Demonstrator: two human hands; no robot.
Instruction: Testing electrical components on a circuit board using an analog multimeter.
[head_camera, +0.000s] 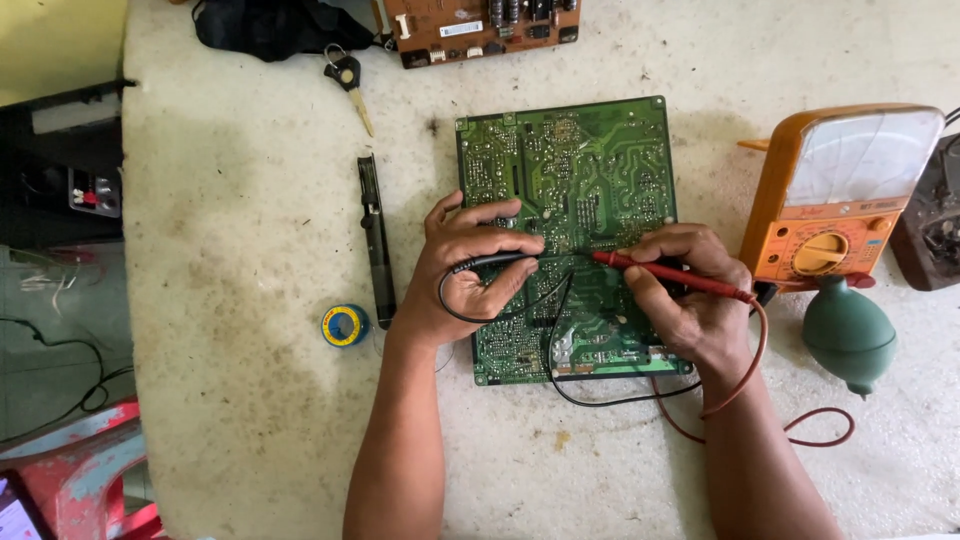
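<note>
Forearms reach up from the near edge of our worn white table (250, 420). Our left hand (462, 272) pinches the black probe (495, 262); our right hand (695, 290) grips the red probe (668, 275). Both tips meet near the middle of the green circuit board (575, 180) lying flat. Beyond, right, stands an orange multimeter (820, 215), with a green rubber blower (848, 335) just beside it.

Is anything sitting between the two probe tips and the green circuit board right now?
Nothing visible does. The black probe in the left hand and the red probe in the right hand both reach the circuit board near its middle; only their own leads trail across it.
</note>
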